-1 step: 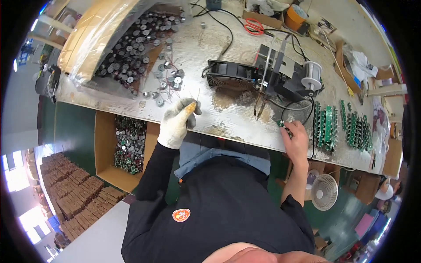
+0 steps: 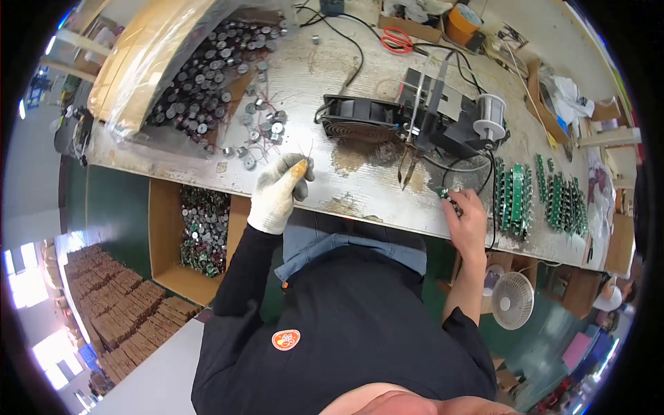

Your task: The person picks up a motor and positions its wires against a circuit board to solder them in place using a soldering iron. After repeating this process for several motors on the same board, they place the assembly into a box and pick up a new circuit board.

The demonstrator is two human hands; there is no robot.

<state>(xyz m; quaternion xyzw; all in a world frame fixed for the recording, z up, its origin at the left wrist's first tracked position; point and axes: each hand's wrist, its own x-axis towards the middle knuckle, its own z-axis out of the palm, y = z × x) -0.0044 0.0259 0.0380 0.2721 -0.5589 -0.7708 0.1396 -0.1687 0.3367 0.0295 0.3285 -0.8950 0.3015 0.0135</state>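
Observation:
My left hand, in a white glove with a stained thumb, is closed in a pinch above the near table edge. Thin wires rise from its fingertips; whatever they are attached to is hidden in the grip. Bare, my right hand holds a small green circuit board between thumb and fingers at the table's front edge. Between the hands and farther back, a soldering iron points tip-down from its stand. Small round motors with wires lie loose beyond my left hand.
A plastic-lined carton spills more motors at the back left. A black fan and solder reel stand mid-table. Rows of green boards lie right. Below the table's left edge is a box of finished-looking parts. Red scissors lie behind.
The view has shifted very slightly. Both hands keep their grips, with hardly any movement.

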